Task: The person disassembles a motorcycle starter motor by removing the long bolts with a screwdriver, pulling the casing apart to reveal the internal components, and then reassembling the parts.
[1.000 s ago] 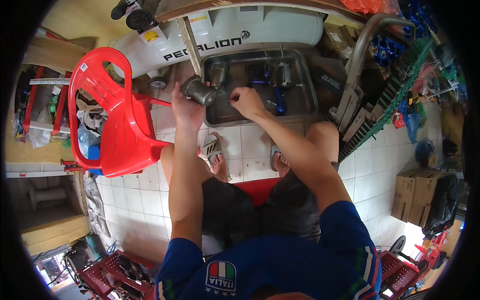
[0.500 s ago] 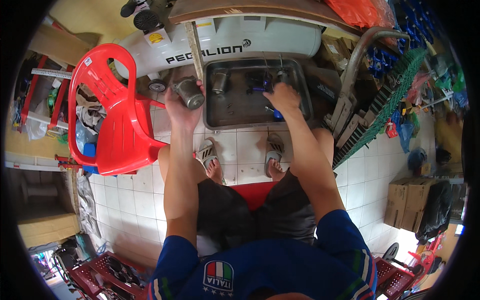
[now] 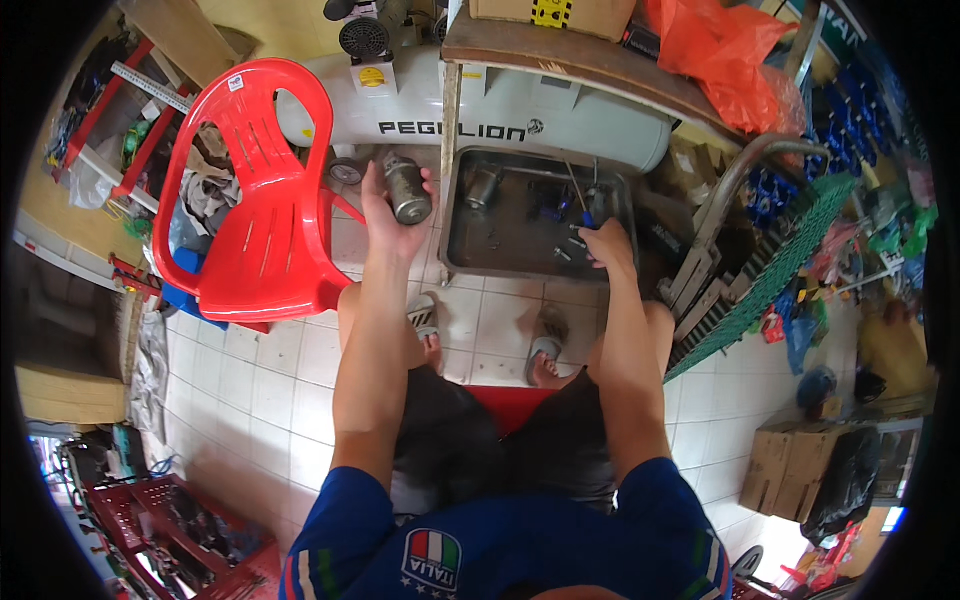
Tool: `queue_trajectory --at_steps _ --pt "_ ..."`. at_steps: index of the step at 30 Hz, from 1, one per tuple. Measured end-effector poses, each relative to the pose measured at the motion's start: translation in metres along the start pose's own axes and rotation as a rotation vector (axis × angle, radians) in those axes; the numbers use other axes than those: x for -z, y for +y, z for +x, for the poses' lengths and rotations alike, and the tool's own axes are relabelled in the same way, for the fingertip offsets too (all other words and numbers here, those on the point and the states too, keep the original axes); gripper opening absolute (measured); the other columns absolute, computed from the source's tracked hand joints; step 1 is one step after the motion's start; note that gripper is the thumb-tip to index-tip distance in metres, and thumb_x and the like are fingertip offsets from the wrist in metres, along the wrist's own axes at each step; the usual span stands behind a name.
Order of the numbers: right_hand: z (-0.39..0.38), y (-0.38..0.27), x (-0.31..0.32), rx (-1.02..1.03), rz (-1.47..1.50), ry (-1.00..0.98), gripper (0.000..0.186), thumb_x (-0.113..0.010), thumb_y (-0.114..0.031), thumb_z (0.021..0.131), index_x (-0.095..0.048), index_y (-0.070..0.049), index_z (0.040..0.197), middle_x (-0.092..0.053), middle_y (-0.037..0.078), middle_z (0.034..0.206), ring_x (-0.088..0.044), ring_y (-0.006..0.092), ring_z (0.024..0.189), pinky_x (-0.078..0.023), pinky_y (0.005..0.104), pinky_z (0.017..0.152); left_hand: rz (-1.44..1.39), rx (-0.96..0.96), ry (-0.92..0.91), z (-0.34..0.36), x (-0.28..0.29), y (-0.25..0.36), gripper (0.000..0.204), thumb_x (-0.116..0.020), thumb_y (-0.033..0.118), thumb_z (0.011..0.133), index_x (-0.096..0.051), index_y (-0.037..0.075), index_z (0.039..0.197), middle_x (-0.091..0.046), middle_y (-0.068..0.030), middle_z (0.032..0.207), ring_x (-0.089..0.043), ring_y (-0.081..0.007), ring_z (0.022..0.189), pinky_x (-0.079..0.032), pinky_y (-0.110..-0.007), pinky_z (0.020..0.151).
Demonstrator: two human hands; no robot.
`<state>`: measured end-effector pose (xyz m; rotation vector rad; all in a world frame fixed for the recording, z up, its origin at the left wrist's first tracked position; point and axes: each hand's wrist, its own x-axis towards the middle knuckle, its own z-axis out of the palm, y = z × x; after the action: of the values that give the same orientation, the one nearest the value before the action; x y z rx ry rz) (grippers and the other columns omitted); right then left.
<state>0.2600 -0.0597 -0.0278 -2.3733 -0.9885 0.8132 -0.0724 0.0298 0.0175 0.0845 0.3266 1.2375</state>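
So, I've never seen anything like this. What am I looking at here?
There's no robot: these are a person's own bare hands. The pictures come from a wide fisheye camera worn on the head, looking down, so straight edges bend. The left hand holds a worn metal cylinder. The right hand is at a long, blue-handled tool, though its grip is hard to make out. In the dark tray ahead lie a second cylinder and some small parts.
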Motion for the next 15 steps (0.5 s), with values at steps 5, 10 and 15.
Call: queue_trajectory --at_steps 5,10,15 --pt "-0.025 0.004 0.039 0.274 0.34 0.11 0.042 -0.075 -0.026 0.085 -0.06 0.002 0.112 -0.063 0.008 0.073 -0.06 0.014 0.057 -0.054 0.0305 0.049 0.083 -0.104 -0.016 0.003 0.01 0.003 0.049 -0.043 0.043 0.1 -0.052 -0.003 0.115 -0.06 -0.0217 0.101 -0.061 -0.0316 0.091 -0.055 -0.042 0.078" --pt "-0.088 -0.001 0.032 0.307 0.834 -0.274 0.033 -0.068 -0.03 0.097 -0.065 0.001 0.108 -0.059 0.004 0.068 -0.049 0.0084 0.05 -0.047 0.0248 0.049 0.152 -0.196 -0.025 0.007 0.01 0.003 0.049 -0.042 0.044 0.101 -0.054 -0.001 0.114 -0.062 -0.0195 0.096 -0.063 -0.0313 0.089 -0.055 -0.043 0.081" --pt "-0.114 -0.029 -0.004 0.4 0.706 -0.371 0.028 -0.067 -0.028 0.098 -0.07 0.0 0.1 -0.058 0.001 0.065 -0.048 0.0069 0.05 -0.043 0.0236 0.047 0.184 -0.254 -0.074 0.007 0.002 -0.002 0.051 -0.042 0.047 0.101 -0.059 0.0 0.111 -0.065 -0.0157 0.096 -0.064 -0.0298 0.091 -0.054 -0.044 0.083"
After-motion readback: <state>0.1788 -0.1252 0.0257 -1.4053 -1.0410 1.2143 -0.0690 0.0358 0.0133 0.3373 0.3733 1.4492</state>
